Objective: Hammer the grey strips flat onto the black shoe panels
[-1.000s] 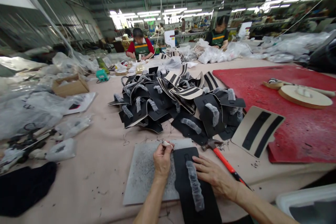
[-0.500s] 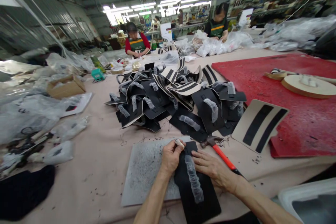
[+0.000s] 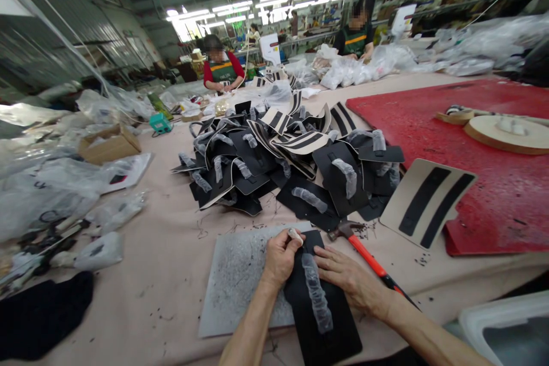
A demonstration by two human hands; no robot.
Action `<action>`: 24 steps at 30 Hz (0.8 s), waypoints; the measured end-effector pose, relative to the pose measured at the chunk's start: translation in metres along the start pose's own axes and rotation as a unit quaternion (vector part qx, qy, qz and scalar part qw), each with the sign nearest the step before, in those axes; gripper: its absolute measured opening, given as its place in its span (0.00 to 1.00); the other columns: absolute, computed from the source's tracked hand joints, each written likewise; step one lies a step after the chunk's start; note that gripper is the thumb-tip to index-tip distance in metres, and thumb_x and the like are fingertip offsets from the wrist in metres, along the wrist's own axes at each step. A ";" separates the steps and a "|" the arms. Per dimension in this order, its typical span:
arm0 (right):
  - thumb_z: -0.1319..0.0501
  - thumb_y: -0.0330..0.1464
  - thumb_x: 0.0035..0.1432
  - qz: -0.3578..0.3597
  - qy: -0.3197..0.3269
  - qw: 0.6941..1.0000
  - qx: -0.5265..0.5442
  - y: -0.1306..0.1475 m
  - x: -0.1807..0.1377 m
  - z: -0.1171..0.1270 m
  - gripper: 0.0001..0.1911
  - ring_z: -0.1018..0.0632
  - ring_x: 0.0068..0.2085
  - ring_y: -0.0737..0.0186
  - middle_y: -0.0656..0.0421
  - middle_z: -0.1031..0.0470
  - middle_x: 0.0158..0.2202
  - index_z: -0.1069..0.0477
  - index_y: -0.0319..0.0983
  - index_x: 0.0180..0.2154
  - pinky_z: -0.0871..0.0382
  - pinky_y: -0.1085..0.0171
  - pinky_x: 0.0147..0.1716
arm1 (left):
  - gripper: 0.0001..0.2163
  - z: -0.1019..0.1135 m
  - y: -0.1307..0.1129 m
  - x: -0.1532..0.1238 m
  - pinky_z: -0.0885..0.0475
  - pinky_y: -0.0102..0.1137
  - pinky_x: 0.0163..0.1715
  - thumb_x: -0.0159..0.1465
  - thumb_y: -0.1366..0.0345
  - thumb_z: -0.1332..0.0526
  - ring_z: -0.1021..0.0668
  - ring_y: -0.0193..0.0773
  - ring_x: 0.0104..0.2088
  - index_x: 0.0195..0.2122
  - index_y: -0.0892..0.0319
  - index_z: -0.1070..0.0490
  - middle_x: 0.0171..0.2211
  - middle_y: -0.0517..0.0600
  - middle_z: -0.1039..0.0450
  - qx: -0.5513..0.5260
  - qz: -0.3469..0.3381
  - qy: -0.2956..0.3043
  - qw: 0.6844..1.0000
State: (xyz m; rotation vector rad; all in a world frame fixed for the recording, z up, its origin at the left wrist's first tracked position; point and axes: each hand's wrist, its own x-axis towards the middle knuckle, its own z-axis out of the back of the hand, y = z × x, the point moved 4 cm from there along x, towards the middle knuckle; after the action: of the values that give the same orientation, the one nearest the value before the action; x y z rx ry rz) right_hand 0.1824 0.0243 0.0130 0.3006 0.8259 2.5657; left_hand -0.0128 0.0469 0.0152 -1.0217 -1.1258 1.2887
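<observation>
Black panel [image 3: 302,310] | flat, matte | plastic-wrapped handle [image 3: 317,294] | crinkled, translucent, elongated

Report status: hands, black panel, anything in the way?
Left hand holding small white object at black panel. Right hand on panel's edge. Hammer alongside, off the panel.

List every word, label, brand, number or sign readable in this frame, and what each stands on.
Nothing can be read with certainty.
Green apron at back left: small pale lettering, too blurred to read.
Plastic bag at far left: dark marks, perhaps print, not legible.
White machine just right of that apron: small coloured marks, too small to read.
Black panel and hammer: no lettering can be made out.
</observation>
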 end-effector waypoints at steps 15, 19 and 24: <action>0.48 0.34 0.62 -0.374 -0.219 0.867 -0.246 -0.031 -0.079 0.018 0.15 0.25 0.42 0.46 0.45 0.26 0.41 0.29 0.36 0.46 0.30 0.50 0.42 | 0.08 -0.009 -0.003 -0.003 0.27 0.31 0.43 0.64 0.71 0.41 0.19 0.39 0.39 0.39 0.57 0.23 0.38 0.49 0.19 0.082 -0.104 0.050 0.990; 0.45 0.33 0.56 -0.459 -0.183 0.866 -0.074 -0.035 -0.095 0.011 0.04 0.27 0.31 0.57 0.55 0.30 0.30 0.35 0.40 0.33 0.33 0.59 0.34 | 0.09 -0.008 -0.003 -0.002 0.27 0.31 0.44 0.63 0.71 0.42 0.19 0.40 0.39 0.40 0.58 0.23 0.38 0.50 0.19 0.063 -0.093 0.064 0.992; 0.48 0.36 0.54 -0.516 -0.139 0.774 0.339 -0.006 -0.077 0.007 0.05 0.37 0.19 0.68 0.65 0.38 0.24 0.42 0.42 0.30 0.39 0.67 0.19 | 0.08 -0.006 -0.008 -0.002 0.27 0.32 0.40 0.63 0.70 0.42 0.20 0.40 0.36 0.38 0.58 0.23 0.35 0.49 0.19 0.051 -0.092 0.076 0.991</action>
State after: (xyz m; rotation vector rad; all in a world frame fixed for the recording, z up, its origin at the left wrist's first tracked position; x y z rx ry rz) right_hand 0.2549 -0.0029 0.0092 0.2971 1.2962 1.1143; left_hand -0.0049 0.0447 0.0223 -0.9019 -1.0026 1.0907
